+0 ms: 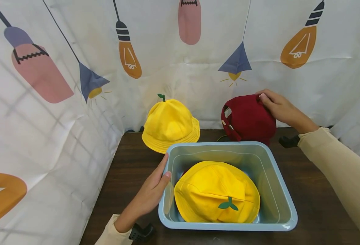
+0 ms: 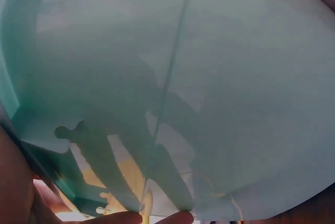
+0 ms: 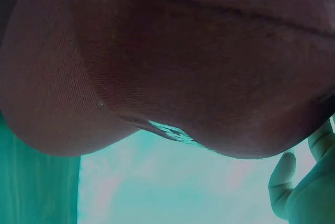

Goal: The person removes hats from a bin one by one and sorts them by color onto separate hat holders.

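Note:
My right hand (image 1: 276, 106) pinches the crown of a dark red baseball cap (image 1: 247, 119), held beyond the far rim of a light blue plastic bin (image 1: 273, 183). The cap's adjustable back strap faces left. Up close in the right wrist view, the cap (image 3: 199, 77) shows pale stitching at its lower edge. My left hand (image 1: 150, 190) grips the bin's left side, thumb at the rim and fingers against the outer wall. Inside the bin lies a yellow bucket hat (image 1: 210, 190) with a green sprout; a sliver of dark red peeks out behind it.
Another yellow bucket hat (image 1: 170, 122) with a sprout sits behind the bin, to the left. The dark wooden table (image 1: 118, 183) meets a white curtain (image 1: 183, 78) printed with lamps at its back and left. A dark strap lies by each wrist.

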Demonstrator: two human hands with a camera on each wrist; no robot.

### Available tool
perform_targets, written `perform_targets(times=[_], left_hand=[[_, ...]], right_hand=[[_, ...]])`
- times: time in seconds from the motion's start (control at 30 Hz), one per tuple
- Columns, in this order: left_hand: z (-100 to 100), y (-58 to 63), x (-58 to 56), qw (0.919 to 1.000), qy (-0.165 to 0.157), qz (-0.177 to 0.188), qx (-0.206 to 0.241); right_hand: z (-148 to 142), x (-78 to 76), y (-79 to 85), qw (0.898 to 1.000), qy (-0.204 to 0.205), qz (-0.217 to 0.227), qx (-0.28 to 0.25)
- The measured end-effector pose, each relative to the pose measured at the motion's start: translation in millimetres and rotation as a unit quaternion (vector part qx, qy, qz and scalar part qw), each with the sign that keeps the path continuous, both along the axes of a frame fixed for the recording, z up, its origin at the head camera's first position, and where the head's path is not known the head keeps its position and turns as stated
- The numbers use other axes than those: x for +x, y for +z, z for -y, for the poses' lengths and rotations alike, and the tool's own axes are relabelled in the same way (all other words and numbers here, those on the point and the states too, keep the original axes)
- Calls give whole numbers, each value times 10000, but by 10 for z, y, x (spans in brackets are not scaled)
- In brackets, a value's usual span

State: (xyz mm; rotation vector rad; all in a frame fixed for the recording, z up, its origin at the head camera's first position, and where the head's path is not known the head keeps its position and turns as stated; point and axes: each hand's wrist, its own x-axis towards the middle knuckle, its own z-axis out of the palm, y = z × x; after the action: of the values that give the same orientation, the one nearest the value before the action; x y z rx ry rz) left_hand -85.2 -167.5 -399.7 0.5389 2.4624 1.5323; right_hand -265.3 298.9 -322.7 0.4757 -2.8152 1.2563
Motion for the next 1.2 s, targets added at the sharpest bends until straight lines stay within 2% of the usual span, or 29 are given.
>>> perform_targets(times=[0.13, 0.23, 0.37, 0.53, 0.7, 0.83, 0.93, 1.03, 1.2], left_hand=[[51, 44, -34, 9997, -201, 65, -145], [94, 153, -51, 9974, -220, 62, -687], [84, 448, -63, 9855, -75, -339, -1661], [-104, 909, -172, 9648, -73, -1261, -2306], [-466, 1226, -447, 9465, -440, -1915, -2560], [-823, 1375, -756, 9430, -669, -2053, -2532], [-1078, 1395, -1024, 9434, -707, -2145, -2427], [-1296, 1353, -1256, 9459, -695, -2203, -2280], [-1591, 1257, -1482, 9523, -695, -2012, -2187]], right_hand=[[4, 37, 4, 9995, -43, 259, -173], [-20, 79, -4, 9994, -119, 255, -205], [-92, 143, -48, 9993, -228, -71, -302], [-223, 238, -137, 9974, -338, -488, -398], [-326, 317, -263, 9963, -557, -609, -244], [-373, 362, -394, 9954, -679, -633, -228], [-389, 386, -491, 9946, -764, -655, -236], [-396, 406, -577, 9940, -863, -614, -271], [-402, 431, -722, 9922, -959, -641, -473]])
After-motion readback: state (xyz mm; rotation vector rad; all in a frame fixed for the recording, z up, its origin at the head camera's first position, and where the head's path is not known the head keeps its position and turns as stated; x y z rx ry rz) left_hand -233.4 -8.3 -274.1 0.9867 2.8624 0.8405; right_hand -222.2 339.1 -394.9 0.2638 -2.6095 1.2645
